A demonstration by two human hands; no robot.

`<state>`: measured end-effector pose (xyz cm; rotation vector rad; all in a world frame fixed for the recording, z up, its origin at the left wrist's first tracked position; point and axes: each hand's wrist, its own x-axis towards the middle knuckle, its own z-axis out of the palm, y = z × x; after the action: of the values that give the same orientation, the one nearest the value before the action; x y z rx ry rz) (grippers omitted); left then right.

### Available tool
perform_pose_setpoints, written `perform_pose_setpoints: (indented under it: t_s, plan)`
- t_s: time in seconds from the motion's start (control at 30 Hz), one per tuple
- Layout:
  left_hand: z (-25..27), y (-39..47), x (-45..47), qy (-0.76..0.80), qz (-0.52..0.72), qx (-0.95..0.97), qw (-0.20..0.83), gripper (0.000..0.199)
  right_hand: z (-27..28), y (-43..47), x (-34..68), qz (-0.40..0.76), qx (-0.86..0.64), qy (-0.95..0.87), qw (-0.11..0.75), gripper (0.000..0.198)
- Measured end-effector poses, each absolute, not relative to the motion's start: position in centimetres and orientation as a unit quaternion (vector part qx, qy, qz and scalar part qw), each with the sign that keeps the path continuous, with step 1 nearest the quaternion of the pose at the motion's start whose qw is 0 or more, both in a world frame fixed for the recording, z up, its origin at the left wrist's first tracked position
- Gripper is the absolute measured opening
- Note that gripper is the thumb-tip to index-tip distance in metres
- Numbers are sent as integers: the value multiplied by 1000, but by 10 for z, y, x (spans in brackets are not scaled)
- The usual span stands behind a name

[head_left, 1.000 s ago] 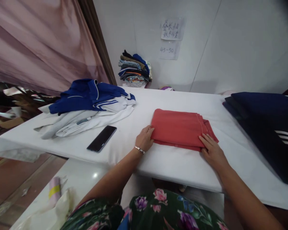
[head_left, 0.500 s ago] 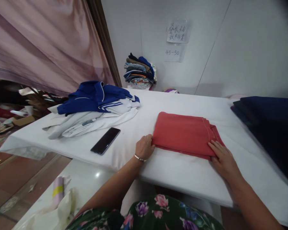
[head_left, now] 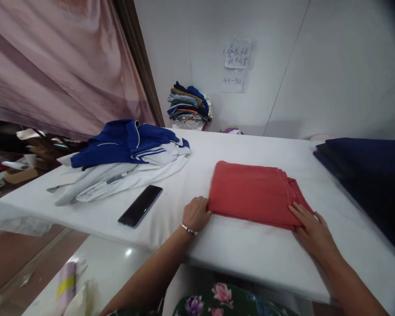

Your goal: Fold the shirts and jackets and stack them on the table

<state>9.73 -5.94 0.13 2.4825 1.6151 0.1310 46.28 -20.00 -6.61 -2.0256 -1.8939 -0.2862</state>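
A folded red garment lies flat on the white-covered table in front of me, with pale stitching along its right part. At its near left corner my left hand is closed, the fingertips pinching the folded edge; a silver bracelet circles that wrist. My right hand rests over the near right corner, fingers outstretched on top of the cloth and slightly apart. Its thumb is mostly hidden. The right end of the garment shows several uneven layers.
Left of the garment lie a black phone and a loose heap of blue and white clothes. Dark navy clothing covers the right side. Behind the table stands a stack of folded clothes, beneath handwritten wall signs.
My view has tilted slightly, so the table sits lower in the picture. On the garment's right corner, the fingers of my right hand have shifted a little; the left hand keeps its hold.
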Motion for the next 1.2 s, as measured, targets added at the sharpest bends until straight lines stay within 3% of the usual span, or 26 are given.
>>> perform_pose_setpoints:
  t_s: [0.1, 0.23, 0.33, 0.43, 0.53, 0.6, 0.73, 1.03, 1.2]
  plan:
    - [7, -55, 89, 525, 57, 838, 135, 9, -64, -203, 462, -56, -722, -660, 200, 63]
    - [22, -35, 70, 479, 27, 830, 285, 19, -42, -207, 457, -2, -699, -657, 283, 67]
    - [36, -3, 63, 431, -7, 826, 364, 26, -13, -192, 448, 16, -684, -646, 338, 58]
    - [44, 39, 79, 438, 34, 826, 352, 27, 6, -150, 445, 25, -685, -631, 363, 49]
    - [37, 77, 117, 496, 154, 807, 280, 32, 9, -91, 452, 39, -724, -606, 327, 48]
    - [26, 97, 144, 505, 219, 785, 285, 36, 6, -53, 459, 36, -764, -596, 244, 48]
    - [3, 127, 181, 505, 239, 771, 306, 36, 0, -6, 473, 37, -806, -576, 134, 47]
    - [-11, 159, 190, 466, 243, 770, 362, 33, 0, 12, 495, 28, -775, -629, 55, 43]
    - [-8, 164, 194, 448, 221, 780, 377, 24, -1, 14, 497, 62, -778, -619, 89, 28]
